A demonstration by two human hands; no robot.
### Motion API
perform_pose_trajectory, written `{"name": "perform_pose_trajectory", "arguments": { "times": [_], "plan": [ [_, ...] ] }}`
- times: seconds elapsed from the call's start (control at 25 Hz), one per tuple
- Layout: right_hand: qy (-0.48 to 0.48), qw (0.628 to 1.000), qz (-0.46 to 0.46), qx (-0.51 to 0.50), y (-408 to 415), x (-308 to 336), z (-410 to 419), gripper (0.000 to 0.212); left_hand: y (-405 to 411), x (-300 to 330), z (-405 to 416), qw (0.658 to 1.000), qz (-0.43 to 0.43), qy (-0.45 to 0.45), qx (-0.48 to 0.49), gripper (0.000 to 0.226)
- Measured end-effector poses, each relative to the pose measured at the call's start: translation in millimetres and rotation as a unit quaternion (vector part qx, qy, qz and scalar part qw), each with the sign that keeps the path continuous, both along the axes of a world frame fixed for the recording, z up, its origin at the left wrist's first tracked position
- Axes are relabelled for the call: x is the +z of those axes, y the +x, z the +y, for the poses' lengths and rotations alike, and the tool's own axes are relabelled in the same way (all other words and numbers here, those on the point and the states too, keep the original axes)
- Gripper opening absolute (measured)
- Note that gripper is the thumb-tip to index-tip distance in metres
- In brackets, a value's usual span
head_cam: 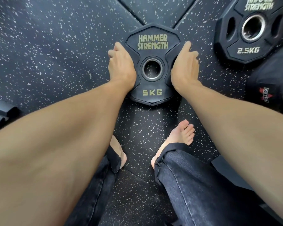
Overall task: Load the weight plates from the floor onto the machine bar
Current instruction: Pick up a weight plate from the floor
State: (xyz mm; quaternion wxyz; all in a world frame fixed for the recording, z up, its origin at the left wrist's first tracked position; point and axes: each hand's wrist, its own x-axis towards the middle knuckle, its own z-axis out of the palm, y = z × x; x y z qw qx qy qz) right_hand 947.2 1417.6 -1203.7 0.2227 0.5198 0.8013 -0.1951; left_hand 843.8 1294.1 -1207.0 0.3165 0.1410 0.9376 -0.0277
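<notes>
Black 5 kg plate (pixel 152 66) flat, left hand (pixel 121 66), right hand (pixel 185 67) flanking

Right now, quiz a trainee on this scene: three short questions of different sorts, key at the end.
1. True or false: the 5 kg plate lies flat on the floor.
2. Which is placed against that plate's sides? A) left hand only B) right hand only C) both hands
3. Fill in: the plate at upper right is marked ___.

Key: 1 true; 2 C; 3 2.5KG
</notes>
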Motion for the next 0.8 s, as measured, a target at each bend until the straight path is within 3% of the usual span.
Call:
{"name": "perform_pose_trajectory", "arguments": {
  "times": [0.2,0.36,0.6,0.8],
  "plan": [
    [-0.046,0.997,0.054,-0.024,12.9,55.1,-1.9,0.064,-2.3,49.5,-4.1,0.999,0.021,0.025,-0.023,0.047],
    [-0.043,0.989,0.142,-0.022,13.6,134.4,9.5,0.068,-20.0,134.6,12.6,0.997,0.053,0.053,-0.036,0.045],
    [0.024,0.966,0.258,-0.017,-24.9,312.6,58.7,0.060,-62.9,324.3,62.7,0.982,0.139,0.119,-0.048,0.052],
    [0.125,0.913,0.387,0.017,-66.8,490.4,104.5,0.056,-102.1,510.9,99.3,0.956,0.216,0.198,-0.025,0.045]
  ]
}}
